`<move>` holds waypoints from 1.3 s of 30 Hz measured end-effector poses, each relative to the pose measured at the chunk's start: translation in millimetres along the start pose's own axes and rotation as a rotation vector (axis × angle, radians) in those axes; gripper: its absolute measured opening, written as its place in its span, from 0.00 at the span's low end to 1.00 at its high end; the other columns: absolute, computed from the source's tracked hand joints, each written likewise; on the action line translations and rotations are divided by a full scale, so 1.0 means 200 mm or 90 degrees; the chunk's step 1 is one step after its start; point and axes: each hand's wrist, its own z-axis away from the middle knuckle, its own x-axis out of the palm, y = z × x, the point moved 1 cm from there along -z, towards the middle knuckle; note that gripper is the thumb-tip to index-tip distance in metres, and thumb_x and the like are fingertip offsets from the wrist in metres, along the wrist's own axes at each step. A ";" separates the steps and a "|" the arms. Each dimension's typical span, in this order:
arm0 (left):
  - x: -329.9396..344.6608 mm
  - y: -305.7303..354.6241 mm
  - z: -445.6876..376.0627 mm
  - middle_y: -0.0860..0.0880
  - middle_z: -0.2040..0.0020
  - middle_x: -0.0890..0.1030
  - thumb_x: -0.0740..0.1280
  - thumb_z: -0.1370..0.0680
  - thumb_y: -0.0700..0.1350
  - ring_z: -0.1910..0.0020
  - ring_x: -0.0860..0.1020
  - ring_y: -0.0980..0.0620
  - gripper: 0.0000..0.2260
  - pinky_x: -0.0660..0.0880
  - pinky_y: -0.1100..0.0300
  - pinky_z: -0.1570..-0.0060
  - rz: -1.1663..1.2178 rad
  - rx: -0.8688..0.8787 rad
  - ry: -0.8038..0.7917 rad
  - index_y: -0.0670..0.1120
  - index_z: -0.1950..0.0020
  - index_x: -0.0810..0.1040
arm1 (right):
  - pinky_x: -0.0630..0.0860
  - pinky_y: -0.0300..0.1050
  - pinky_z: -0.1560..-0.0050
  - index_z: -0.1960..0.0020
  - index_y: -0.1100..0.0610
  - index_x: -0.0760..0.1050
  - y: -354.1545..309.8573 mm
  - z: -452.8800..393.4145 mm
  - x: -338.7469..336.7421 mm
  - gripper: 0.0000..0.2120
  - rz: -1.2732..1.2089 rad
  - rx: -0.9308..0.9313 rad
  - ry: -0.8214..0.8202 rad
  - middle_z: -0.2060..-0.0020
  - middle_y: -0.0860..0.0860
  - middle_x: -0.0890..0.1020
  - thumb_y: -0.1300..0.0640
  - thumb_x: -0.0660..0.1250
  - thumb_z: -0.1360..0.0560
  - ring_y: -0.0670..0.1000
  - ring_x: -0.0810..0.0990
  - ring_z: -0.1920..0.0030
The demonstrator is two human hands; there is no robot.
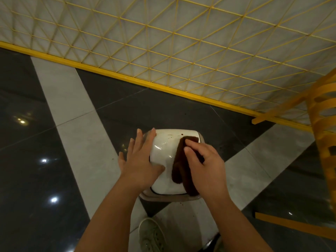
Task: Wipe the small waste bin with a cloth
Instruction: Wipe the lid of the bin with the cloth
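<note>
A small waste bin [164,148] with a glossy white lid and a beige rim stands on the floor in the lower middle of the head view. My left hand [140,160] lies flat against the lid's left side, fingers spread, thumb resting on the top. A dark brown cloth [179,168] is draped over the right half of the lid. My right hand [205,164] presses down on the cloth, fingers bent over it. A few dark specks mark the lid's far edge.
A yellow wire-mesh partition [163,51] on a yellow base rail runs behind the bin. At the right is a blurred yellow slatted chair [325,128]. My pale shoe [152,235] is just below the bin. The floor is dark tile with pale grey bands.
</note>
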 end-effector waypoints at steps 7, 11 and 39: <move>0.03 0.14 0.15 0.59 0.35 0.62 0.73 0.28 0.52 0.36 0.69 0.53 0.25 0.74 0.54 0.37 0.236 0.075 0.125 0.63 0.37 0.65 | 0.74 0.38 0.40 0.38 0.42 0.75 -0.01 0.06 -0.01 0.21 -0.261 0.039 -0.042 0.41 0.39 0.78 0.64 0.57 0.20 0.38 0.77 0.43; 0.12 0.22 0.14 0.58 0.39 0.71 0.67 0.22 0.46 0.40 0.73 0.56 0.14 0.73 0.60 0.37 0.134 0.109 0.119 0.61 0.45 0.66 | 0.77 0.44 0.42 0.41 0.44 0.77 0.08 0.05 -0.04 0.17 -0.178 0.017 0.075 0.45 0.40 0.78 0.63 0.63 0.23 0.37 0.76 0.45; 0.20 0.13 0.10 0.47 0.31 0.70 0.64 0.20 0.47 0.32 0.66 0.47 0.20 0.64 0.50 0.31 0.126 -0.105 0.370 0.52 0.27 0.70 | 0.62 0.47 0.30 0.25 0.45 0.57 0.24 -0.11 -0.02 0.26 -0.069 0.074 -0.061 0.27 0.44 0.65 0.47 0.59 0.20 0.48 0.64 0.28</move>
